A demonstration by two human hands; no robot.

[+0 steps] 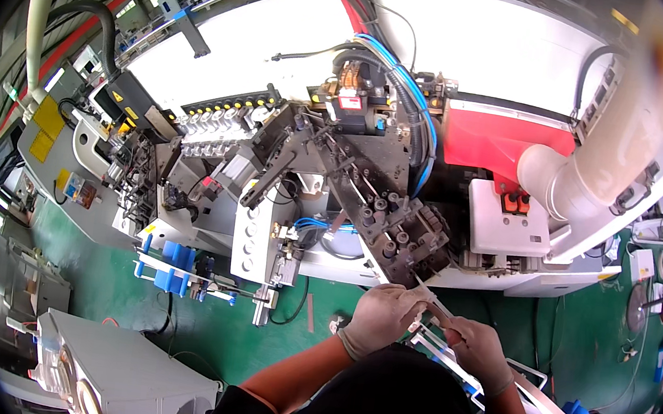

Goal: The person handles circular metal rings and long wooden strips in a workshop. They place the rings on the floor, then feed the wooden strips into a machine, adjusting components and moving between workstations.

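Note:
My left hand (386, 315), in a pale glove, is closed at the near edge of the machine's dark metal roller assembly (402, 235). Its fingers pinch the end of a thin, pale strip (438, 311), just in front of the rollers. To the right, my right hand (481, 352), also gloved, curls round the same strip with bare-looking fingertips. A long pale band (542, 401) shows past my right wrist, running toward the lower right; whether it is the same piece I cannot tell. The exact finger contact is too small to make out.
A white box with orange switches (510, 215), a red hood (498, 140) and a thick hose (597, 172) stand at the right. Blue rollers (176, 267) jut out at the left. A grey cabinet (133, 372) is at the lower left, on green floor (281, 365).

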